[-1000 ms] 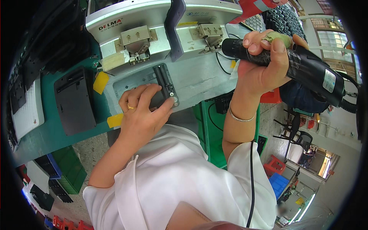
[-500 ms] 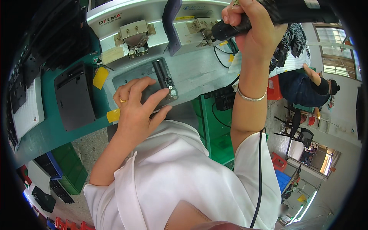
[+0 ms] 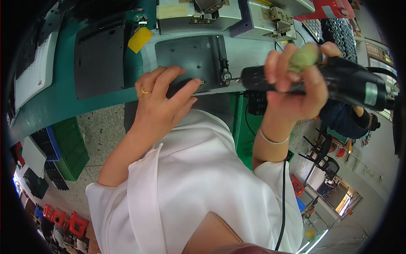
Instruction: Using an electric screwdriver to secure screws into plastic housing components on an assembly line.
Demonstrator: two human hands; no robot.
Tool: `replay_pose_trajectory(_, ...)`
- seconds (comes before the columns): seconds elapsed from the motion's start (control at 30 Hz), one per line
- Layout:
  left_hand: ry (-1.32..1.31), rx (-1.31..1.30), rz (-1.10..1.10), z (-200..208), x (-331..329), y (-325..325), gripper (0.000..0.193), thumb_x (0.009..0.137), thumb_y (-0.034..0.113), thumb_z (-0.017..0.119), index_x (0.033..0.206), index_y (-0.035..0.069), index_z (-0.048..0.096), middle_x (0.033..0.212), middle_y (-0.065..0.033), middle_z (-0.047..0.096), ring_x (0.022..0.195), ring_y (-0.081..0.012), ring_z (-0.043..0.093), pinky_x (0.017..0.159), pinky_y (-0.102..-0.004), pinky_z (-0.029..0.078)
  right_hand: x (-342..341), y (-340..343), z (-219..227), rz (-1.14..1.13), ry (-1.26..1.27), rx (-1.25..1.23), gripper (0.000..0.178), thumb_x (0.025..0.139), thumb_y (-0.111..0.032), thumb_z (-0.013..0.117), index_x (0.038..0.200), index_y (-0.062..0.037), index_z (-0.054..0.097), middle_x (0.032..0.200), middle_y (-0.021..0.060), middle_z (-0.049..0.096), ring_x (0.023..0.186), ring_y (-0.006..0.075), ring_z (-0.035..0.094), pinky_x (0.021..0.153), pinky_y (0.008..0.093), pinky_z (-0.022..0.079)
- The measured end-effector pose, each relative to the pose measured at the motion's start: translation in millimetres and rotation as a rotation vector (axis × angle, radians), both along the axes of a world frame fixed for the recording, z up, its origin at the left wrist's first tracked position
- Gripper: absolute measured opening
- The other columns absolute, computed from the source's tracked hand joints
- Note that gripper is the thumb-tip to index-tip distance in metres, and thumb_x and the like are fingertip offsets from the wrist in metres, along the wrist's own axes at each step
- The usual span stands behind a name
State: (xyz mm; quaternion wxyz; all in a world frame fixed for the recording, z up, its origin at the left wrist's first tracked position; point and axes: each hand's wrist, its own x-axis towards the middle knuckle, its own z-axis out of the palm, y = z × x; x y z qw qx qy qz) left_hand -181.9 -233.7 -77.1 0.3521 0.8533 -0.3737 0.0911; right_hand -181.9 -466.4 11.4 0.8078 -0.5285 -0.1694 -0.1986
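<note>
My right hand (image 3: 302, 91) is wrapped around a black electric screwdriver (image 3: 353, 82), held almost level. A green cover (image 3: 303, 58) sits on one of its fingers. The driver's thin bit points left, close to a small round metal part (image 3: 227, 78) at the right end of a dark grey plastic panel (image 3: 186, 53); I cannot tell whether they touch. My left hand (image 3: 163, 97), wearing a ring, lies over the panel's near edge with fingers spread. Along the panel's right side runs a black cylindrical bar (image 3: 220, 48).
Two grey metal machines (image 3: 169, 21) (image 3: 258, 27) with front brackets stand behind the panel. A second dark panel (image 3: 99, 63) and a yellow tag (image 3: 140, 40) lie left on the green bench. Far right, a person (image 3: 344, 120) bends over. Green crates (image 3: 69, 156) stand below left.
My right hand has brought the screwdriver from the right-hand machine down toward the panel's right end. The view has shifted; my left hand stays on the panel.
</note>
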Motion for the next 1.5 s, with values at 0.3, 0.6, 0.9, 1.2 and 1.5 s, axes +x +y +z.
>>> replay_pose_trajectory(0.3, -0.006, 0.041, 0.011, 1, -1, -1, 0.041, 0.068, 0.013, 0.080, 0.107, 0.022, 0.070, 0.121, -0.0073, 0.054, 0.112, -0.0277, 0.048, 0.092, -0.0382, 0.033, -7, 38, -25, -0.130, 0.075, -0.167, 0.045, 0.087, -0.009, 0.061, 0.125, -0.0112, 0.038, 0.070, 0.0063, 0.053, 0.048, 0.0148, 0.047, 0.047, 0.0344, 0.042)
replay_pose_trajectory(0.6, -0.037, 0.005, 0.036, -4, 0, -4, 0.038, 0.067, 0.012, 0.078, 0.102, 0.023, 0.070, 0.119, -0.0045, 0.054, 0.109, -0.0247, 0.049, 0.090, -0.0376, 0.033, -4, 38, -33, -0.096, 0.040, -0.202, 0.047, 0.086, -0.009, 0.064, 0.124, -0.0099, 0.036, 0.069, 0.0083, 0.053, 0.048, 0.0153, 0.047, 0.047, 0.0345, 0.045)
replay_pose_trajectory(0.9, 0.023, 0.025, 0.024, 3, 3, -4, 0.038, 0.068, 0.017, 0.079, 0.104, 0.021, 0.069, 0.120, -0.0035, 0.054, 0.109, -0.0253, 0.050, 0.091, -0.0394, 0.034, -5, 46, -34, -0.227, 0.022, -0.463, 0.043, 0.084, -0.001, 0.065, 0.113, -0.0142, 0.037, 0.070, 0.0071, 0.048, 0.045, 0.0153, 0.045, 0.044, 0.0341, 0.046)
replay_pose_trajectory(1.2, 0.059, 0.035, 0.028, 11, 7, -8, 0.030, 0.070, 0.018, 0.077, 0.098, 0.019, 0.066, 0.116, -0.0011, 0.054, 0.109, -0.0242, 0.050, 0.090, -0.0416, 0.034, -10, 56, -37, -0.191, -0.092, -0.485, 0.042, 0.086, -0.005, 0.065, 0.109, -0.0106, 0.032, 0.066, 0.0070, 0.049, 0.044, 0.0159, 0.048, 0.047, 0.0335, 0.049)
replay_pose_trajectory(1.5, 0.095, 0.047, 0.038, 13, 5, -18, 0.027, 0.072, 0.020, 0.078, 0.097, 0.018, 0.067, 0.116, -0.0021, 0.057, 0.109, -0.0258, 0.050, 0.091, -0.0401, 0.032, -3, 10, 5, -0.422, -0.093, -0.002, 0.049, 0.082, -0.002, 0.058, 0.124, -0.0061, 0.035, 0.060, 0.0078, 0.052, 0.048, 0.0186, 0.052, 0.047, 0.0331, 0.049)
